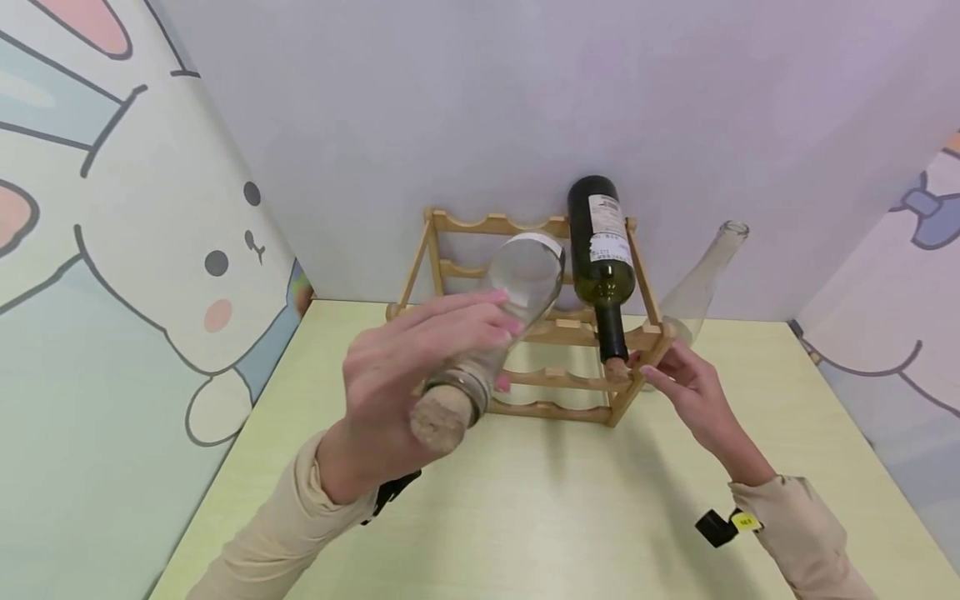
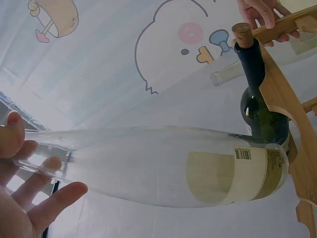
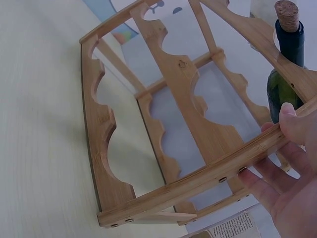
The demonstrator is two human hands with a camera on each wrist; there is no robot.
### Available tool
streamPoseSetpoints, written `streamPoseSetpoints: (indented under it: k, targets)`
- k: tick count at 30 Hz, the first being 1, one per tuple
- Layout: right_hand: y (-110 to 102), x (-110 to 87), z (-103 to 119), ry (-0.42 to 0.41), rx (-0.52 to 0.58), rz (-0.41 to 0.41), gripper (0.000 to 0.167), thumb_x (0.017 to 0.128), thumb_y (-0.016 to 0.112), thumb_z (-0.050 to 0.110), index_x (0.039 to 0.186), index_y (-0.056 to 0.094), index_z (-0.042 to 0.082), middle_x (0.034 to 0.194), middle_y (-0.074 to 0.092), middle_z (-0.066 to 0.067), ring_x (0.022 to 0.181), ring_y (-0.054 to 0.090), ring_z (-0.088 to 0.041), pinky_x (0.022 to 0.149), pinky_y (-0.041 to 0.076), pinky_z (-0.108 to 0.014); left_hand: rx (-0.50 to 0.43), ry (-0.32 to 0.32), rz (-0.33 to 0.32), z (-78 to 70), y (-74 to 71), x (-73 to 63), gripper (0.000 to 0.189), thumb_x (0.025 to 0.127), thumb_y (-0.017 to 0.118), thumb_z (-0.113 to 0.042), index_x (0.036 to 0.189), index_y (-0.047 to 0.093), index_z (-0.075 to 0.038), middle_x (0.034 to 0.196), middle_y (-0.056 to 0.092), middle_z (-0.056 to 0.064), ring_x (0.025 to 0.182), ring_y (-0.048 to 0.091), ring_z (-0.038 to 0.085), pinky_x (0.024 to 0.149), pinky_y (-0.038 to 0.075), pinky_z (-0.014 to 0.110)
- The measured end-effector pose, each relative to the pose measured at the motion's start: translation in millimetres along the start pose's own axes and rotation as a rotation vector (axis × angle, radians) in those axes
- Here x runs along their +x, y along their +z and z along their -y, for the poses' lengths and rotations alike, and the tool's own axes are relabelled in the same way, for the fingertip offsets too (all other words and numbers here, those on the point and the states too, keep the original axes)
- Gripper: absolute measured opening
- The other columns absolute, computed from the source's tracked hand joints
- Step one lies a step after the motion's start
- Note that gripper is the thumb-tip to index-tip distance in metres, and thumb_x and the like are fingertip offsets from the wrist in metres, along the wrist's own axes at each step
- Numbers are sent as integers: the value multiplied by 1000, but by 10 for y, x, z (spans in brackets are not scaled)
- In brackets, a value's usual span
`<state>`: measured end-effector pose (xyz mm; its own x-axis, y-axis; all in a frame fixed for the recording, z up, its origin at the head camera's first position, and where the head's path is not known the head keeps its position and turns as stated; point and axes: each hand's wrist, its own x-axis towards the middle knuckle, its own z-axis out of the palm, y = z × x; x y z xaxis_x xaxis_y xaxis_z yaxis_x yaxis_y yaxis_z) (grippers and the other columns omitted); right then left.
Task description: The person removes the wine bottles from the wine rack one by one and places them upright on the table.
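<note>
My left hand [image 1: 420,358] grips a clear glass bottle [image 2: 148,166] by its neck, with the cork [image 1: 438,419] toward me and the labelled base over the rack. The wooden wine rack [image 1: 555,332] stands on the table against the back wall. On its top right lies a dark green wine bottle [image 1: 600,233], its corked neck pointing toward me. My right hand [image 1: 693,392] holds the rack's front right post, thumb on one side and fingers around the other, right by the green bottle's cork [image 3: 287,15].
Behind my right hand, a clear bottle without a cork [image 1: 701,287] stands on the table just right of the rack. The pale table [image 1: 570,508] meets the wall at the back. Cartoon-printed panels [image 1: 180,208] rise on both sides.
</note>
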<state>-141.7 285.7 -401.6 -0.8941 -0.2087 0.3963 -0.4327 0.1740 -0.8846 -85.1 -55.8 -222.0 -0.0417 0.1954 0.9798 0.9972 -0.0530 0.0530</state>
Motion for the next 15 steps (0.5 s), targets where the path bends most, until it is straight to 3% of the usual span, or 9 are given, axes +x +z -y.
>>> streamPoseSetpoints:
  k: [6,9,15]
  targets:
    - [-1,4,-15,5,-16,3,36,94,52,-5,129,49,-2,105,61,-19,98,62,-20,83,52,-23,-85,-20,-22,10,-66,26,32,67,68,17,98,64,11,95,68,21,89,66,37,80,53,51]
    - [-8,9,-15,4,-15,-1,36,94,52,-5,129,50,-2,105,61,-20,99,62,-20,83,52,-23,-117,-29,-33,16,-101,66,32,67,66,17,98,63,13,94,68,22,87,66,37,80,52,53]
    - [-16,38,-7,-13,-10,0,35,93,52,-6,128,50,-3,104,56,-30,98,62,-23,83,53,-23,-167,-64,-91,19,-164,140,27,67,74,15,91,63,15,87,68,22,80,67,38,77,53,54]
